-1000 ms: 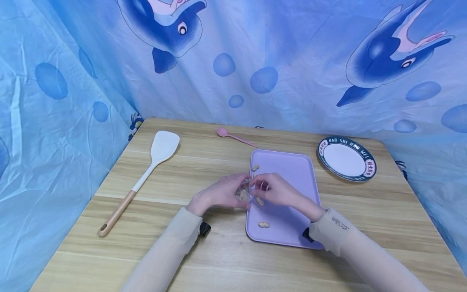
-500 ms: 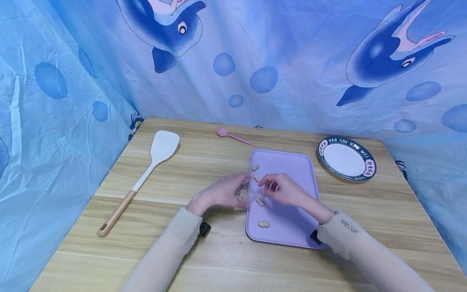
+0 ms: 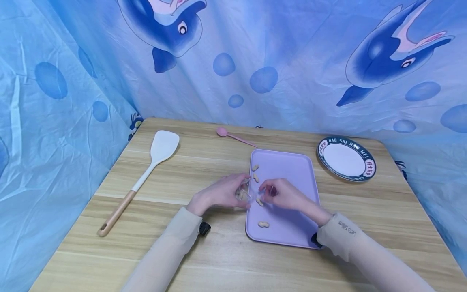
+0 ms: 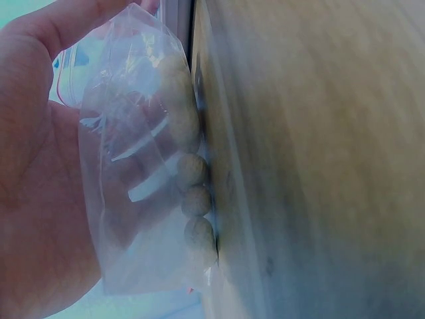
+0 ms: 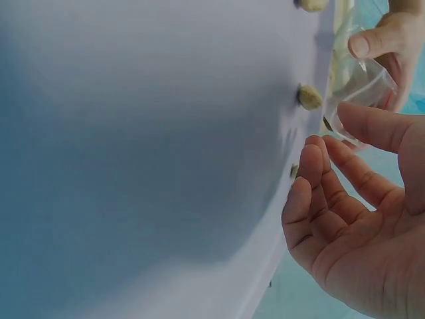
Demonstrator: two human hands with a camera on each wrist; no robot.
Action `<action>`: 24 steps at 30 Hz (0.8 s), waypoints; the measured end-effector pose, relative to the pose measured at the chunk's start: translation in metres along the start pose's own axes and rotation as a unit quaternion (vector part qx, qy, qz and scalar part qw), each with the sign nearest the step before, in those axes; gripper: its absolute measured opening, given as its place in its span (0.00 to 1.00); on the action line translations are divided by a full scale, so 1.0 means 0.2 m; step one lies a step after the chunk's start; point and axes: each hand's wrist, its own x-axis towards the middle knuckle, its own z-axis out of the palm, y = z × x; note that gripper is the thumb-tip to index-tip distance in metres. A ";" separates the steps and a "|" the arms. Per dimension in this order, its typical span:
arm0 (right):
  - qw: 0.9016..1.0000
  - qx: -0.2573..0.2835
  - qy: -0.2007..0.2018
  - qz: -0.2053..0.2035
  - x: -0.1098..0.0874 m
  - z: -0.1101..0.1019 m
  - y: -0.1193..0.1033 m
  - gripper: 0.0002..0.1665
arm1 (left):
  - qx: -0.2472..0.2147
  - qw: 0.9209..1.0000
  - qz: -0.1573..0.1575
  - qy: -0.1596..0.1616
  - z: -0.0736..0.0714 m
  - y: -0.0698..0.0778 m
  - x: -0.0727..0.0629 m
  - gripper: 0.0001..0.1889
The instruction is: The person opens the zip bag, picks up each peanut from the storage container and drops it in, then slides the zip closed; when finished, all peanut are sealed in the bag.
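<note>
My left hand [image 3: 224,192] holds a clear plastic bag [image 4: 136,193] at the left edge of the lilac tray [image 3: 292,166]. Several unshelled peanuts [image 4: 182,119] lie inside the bag, down against the wooden table. Over the tray, right of the bag, is my right hand [image 3: 286,195], its fingers bent and the thumb apart from them. No object shows between them in the right wrist view. Just beside its fingertips lies a loose peanut [image 3: 259,202]. Two more, an upper peanut [image 3: 255,167] and a peanut below it [image 3: 255,177], lie near the tray's left rim; another peanut [image 3: 263,224] is lower down.
On the left of the table lies a white spatula [image 3: 155,156] with a wooden handle. A pink spoon [image 3: 230,134] rests behind the tray, and a dark-rimmed plate [image 3: 344,159] is at the back right. A blue dolphin-print curtain [image 3: 292,81] hangs behind.
My right hand has drawn back from the bag to the right, then come slightly nearer the front, beside a peanut. A peanut it covered now shows. The left hand stays with the bag.
</note>
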 end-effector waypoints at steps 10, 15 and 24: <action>1.000 0.003 -0.013 -0.004 0.00 0.06 0.01 0.12 | 0.001 1.000 -0.002 0.000 0.00 -0.01 0.01 0.49; 1.000 -0.003 -0.012 0.000 0.01 0.07 0.01 0.10 | 0.004 1.000 -0.003 -0.001 0.00 -0.01 0.00 0.49; 1.000 -0.003 -0.015 -0.002 0.01 0.07 0.00 0.06 | 0.004 1.000 -0.005 0.000 0.00 -0.01 0.00 0.48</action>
